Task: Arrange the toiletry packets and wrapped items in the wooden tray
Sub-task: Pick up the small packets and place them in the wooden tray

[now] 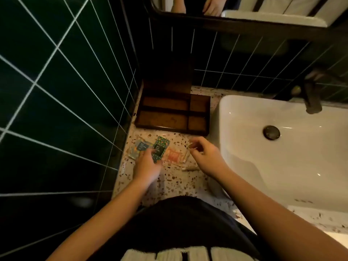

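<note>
Nothing sits in the wooden tray (172,127) yet: left hand (146,165) pinches the green packet (160,148), right hand (204,154) something small and unclear.

Dark green tiles (56,91) with pale grout cover the side wall and the back wall. A speckled terrazzo desk (175,183) runs along the corner, with a white basin (282,157) set at its right. A dark tap (312,97) hangs over the basin. A dark-framed mirror (244,6) hangs above. The light is dim and warm.
</note>
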